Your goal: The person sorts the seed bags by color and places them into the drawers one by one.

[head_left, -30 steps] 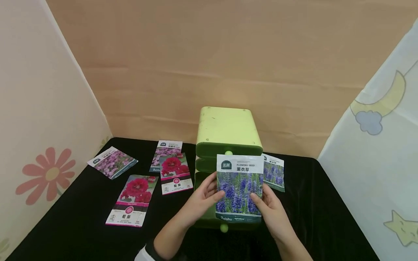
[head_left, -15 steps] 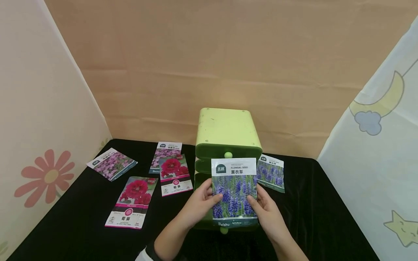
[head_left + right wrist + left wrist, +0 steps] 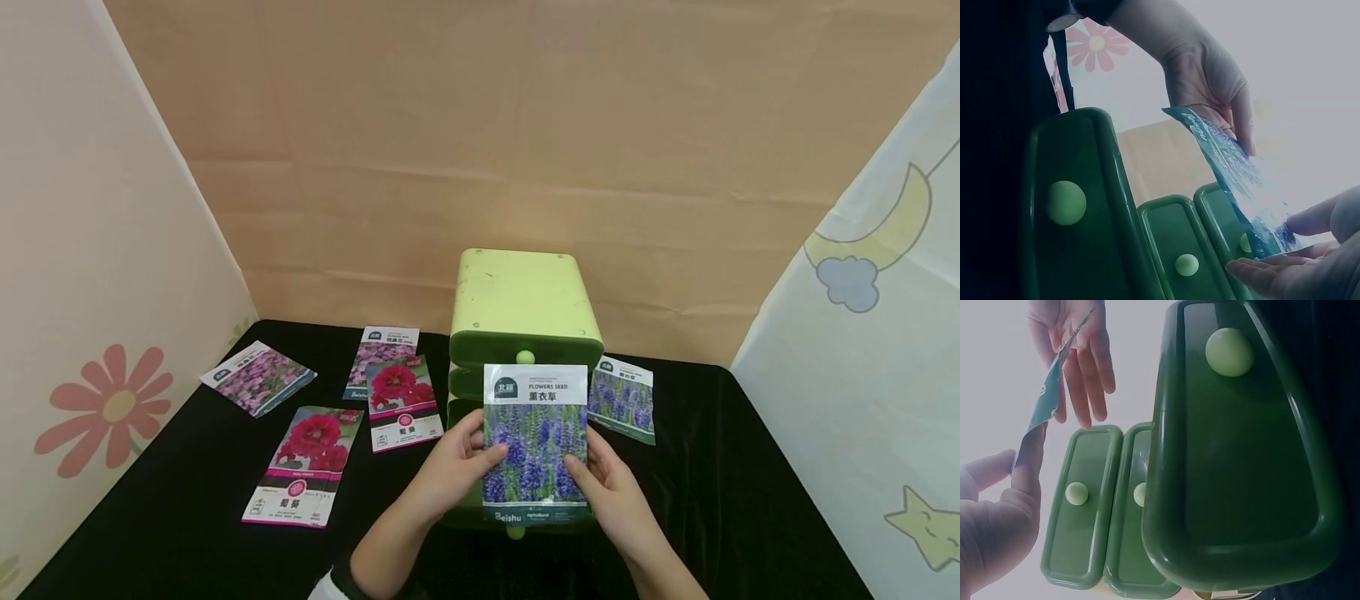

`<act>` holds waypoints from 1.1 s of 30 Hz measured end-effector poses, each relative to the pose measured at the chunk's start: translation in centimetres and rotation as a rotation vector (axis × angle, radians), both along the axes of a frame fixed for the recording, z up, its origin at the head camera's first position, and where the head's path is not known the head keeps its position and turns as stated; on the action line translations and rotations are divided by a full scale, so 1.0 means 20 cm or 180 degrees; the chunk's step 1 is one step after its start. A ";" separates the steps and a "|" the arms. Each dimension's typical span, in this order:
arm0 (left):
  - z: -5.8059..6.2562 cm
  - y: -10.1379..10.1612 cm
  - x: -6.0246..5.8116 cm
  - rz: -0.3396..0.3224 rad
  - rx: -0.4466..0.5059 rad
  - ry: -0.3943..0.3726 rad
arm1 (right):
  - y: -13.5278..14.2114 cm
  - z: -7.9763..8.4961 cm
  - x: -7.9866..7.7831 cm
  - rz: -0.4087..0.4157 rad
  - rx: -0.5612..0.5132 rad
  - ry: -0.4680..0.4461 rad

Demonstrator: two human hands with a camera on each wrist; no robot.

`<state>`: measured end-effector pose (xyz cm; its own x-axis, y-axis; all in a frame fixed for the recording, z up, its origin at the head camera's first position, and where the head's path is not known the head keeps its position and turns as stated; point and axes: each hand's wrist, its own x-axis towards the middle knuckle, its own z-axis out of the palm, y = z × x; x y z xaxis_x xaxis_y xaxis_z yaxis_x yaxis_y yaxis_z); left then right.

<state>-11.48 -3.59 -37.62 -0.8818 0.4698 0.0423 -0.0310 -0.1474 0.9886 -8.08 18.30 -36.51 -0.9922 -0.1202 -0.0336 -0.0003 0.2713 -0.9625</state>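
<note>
A lavender seed packet (image 3: 536, 446) with purple flower spikes and a white header faces the head camera, upright. My left hand (image 3: 457, 462) pinches its left edge, thumb on the front. At the right edge, my right hand (image 3: 611, 483) pinches it the same way. Behind and below it stands a small green drawer cabinet (image 3: 523, 292), partly hidden by the packet. The cabinet's bottom drawer (image 3: 1247, 456) juts out well past the two upper drawer fronts (image 3: 1079, 512) in the left wrist view. The right wrist view shows the packet (image 3: 1235, 175) held above the drawers.
Left of the cabinet lie two red hollyhock packets (image 3: 303, 467) and two pink flower packets (image 3: 258, 379) on the black cloth (image 3: 187, 492). Another lavender packet (image 3: 622, 400) lies right of the cabinet. Patterned side panels (image 3: 120, 250) and a tan backdrop (image 3: 517, 125) enclose the table.
Both hands have brought the lavender packet slightly left and down, mostly in the first half second. The cabinet and the packets on the cloth have stayed in place.
</note>
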 end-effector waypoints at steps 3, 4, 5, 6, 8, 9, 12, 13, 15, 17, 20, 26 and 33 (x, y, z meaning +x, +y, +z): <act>0.00 0.00 -0.01 0.0006 -0.0017 -0.0017 | 0.00 0.00 0.00 -0.0011 0.0042 -0.0007; 0.00 0.00 -0.01 0.0004 -0.0017 -0.0026 | 0.00 0.00 0.00 -0.0010 0.0058 -0.0004; 0.00 0.00 -0.01 0.0000 -0.0015 -0.0032 | 0.00 0.00 0.00 -0.0012 0.0072 0.0002; 0.00 0.00 -0.01 -0.0009 -0.0010 -0.0027 | 0.00 0.00 -0.01 -0.0014 0.0080 0.0008; 0.01 -0.01 -0.01 -0.0013 -0.0012 -0.0009 | 0.00 0.00 -0.01 -0.0017 0.0093 0.0021; 0.01 -0.01 -0.02 -0.0017 -0.0007 0.0003 | 0.01 0.00 -0.01 -0.0017 0.0098 0.0016; 0.01 -0.01 -0.02 -0.0016 -0.0008 0.0015 | 0.01 0.00 -0.01 -0.0014 0.0109 -0.0010; 0.02 -0.01 -0.02 -0.0005 -0.0017 0.0009 | 0.01 -0.01 -0.01 -0.0014 0.0124 -0.0022; 0.02 -0.01 -0.02 -0.0009 0.0013 -0.0028 | 0.01 -0.01 -0.02 -0.0015 0.0157 -0.0040; 0.02 -0.01 -0.02 -0.0017 0.0035 -0.0044 | 0.02 0.00 -0.02 -0.0011 0.0189 -0.0034; 0.02 -0.01 -0.03 -0.0053 0.0058 -0.0064 | 0.02 0.01 -0.02 0.0003 0.0222 -0.0018; 0.03 -0.02 -0.04 -0.0145 0.0056 -0.0120 | 0.04 0.03 -0.03 -0.0052 0.0290 0.0013; 0.01 -0.04 -0.02 -0.0163 0.0237 -0.0406 | 0.14 0.03 -0.05 -0.0088 0.0061 0.0901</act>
<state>-11.98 -4.49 -37.45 -0.8572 0.5139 -0.0322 -0.1651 -0.2151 0.9625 -9.03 21.12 -35.95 -0.9653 -0.0949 0.2432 -0.2605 0.2932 -0.9198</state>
